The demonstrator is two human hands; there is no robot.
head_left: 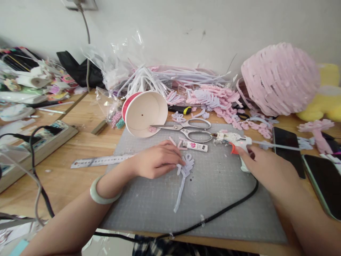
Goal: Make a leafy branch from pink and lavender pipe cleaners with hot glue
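My left hand (163, 159) rests on the grey cutting mat (213, 202), its fingertips on the upper left part of a pale lilac pipe-cleaner sprig (188, 164) with looped leaves and a stem toward me. My right hand (262, 163) is closed on the handle of a white glue gun (239, 142) with an orange trigger; its nozzle points left and a glue stick sticks out behind. Scissors (186, 129) lie between the hands, blades toward a tilted paper cup (149, 113). Just below them is a white lighter (195, 146).
A steel ruler (98, 161) lies left of the mat. Pink and lilac pipe-cleaner pieces (213, 97) are heaped behind. A pink wrapped ball (282, 80) and two phones (287, 149) are at right. The black cord (221, 211) crosses the mat; a power strip (39, 145) is at left.
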